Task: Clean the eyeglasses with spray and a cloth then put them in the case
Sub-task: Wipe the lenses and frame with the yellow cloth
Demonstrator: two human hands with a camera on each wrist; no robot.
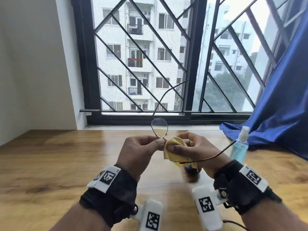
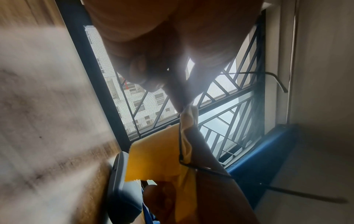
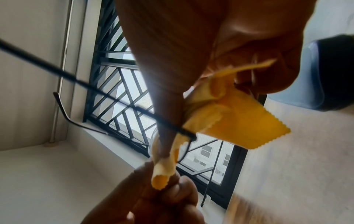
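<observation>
The eyeglasses (image 1: 159,127) are held above the wooden table (image 1: 58,155), pinched at the bridge by the left hand (image 1: 141,150). One lens is wrapped in a yellow cloth (image 1: 173,147), which is pinched by the right hand (image 1: 191,147). A spray bottle (image 1: 240,144) stands just right of that hand.

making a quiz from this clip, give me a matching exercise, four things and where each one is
Things:
1. glasses
2. cloth
3. spray bottle
4. curtain

Places:
A. standing on the table at the right
B. pinched by the left hand
C. draped from the window onto the table
D. gripped by the right hand

Pairs: 1-B, 2-D, 3-A, 4-C
</observation>
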